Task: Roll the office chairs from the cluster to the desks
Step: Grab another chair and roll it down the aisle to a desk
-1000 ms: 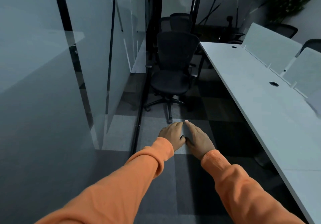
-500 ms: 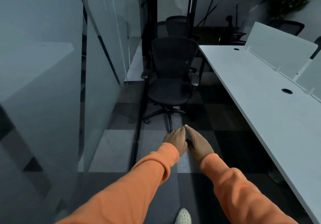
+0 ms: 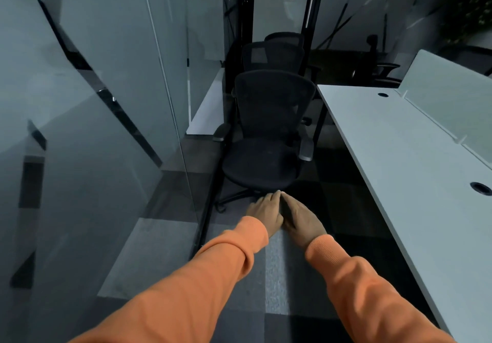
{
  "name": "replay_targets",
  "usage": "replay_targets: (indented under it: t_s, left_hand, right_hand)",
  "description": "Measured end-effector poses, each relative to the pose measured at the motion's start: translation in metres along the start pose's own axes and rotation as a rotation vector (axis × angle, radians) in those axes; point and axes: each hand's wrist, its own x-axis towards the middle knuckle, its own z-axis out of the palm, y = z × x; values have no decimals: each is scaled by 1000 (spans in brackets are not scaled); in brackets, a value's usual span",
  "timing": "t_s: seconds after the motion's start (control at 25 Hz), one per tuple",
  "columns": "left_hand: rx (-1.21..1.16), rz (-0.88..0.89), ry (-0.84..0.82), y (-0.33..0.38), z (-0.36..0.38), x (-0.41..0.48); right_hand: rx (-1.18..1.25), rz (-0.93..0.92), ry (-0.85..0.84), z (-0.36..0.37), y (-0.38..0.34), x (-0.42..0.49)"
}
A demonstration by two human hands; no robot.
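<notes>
Two hands reach out in front, both in orange sleeves [image 3: 213, 276]. The left hand [image 3: 263, 213] and the right hand [image 3: 302, 219] are flat in the air with the palms down. Their fingers are straight and close together, and the tips of the two hands meet. They hold nothing. The tips point at the front of a black chair [image 3: 266, 135], and I cannot tell if they touch its seat.

This chair stands on the carpet [image 3: 277, 276]. It is in the gap between the glass wall [image 3: 106, 103] on the left and the white desk [image 3: 399, 169] on the right, near the desk's far left corner. Its seat faces the person. A second chair [image 3: 271, 56] stands just behind it, and a third chair [image 3: 286, 38] stands behind that one. A grey screen [image 3: 447, 89] stands along the right side of the desk, and a round hole [image 3: 480, 188] is in the desk top near it.
</notes>
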Motion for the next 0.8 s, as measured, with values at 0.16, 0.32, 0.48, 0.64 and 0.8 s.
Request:
replay_targets:
  t_s: [0.16, 0.32, 0.48, 0.64, 0.8]
  left_hand:
    - [-26, 1, 6, -16, 1, 65]
    - [-21, 34, -8, -46, -2, 150]
    - [-21, 79, -65, -72, -21, 244]
    - [-32, 133, -73, -84, -33, 303]
    - [-47, 148, -78, -93, -36, 344]
  right_hand:
    - [-18, 15, 3, 2, 24, 61]
    - [-30, 25, 18, 8, 52, 141]
    - [-32, 86, 9, 5, 74, 228]
    - [-26, 125, 26, 1, 93, 280]
    - [6, 157, 5, -1, 106, 312]
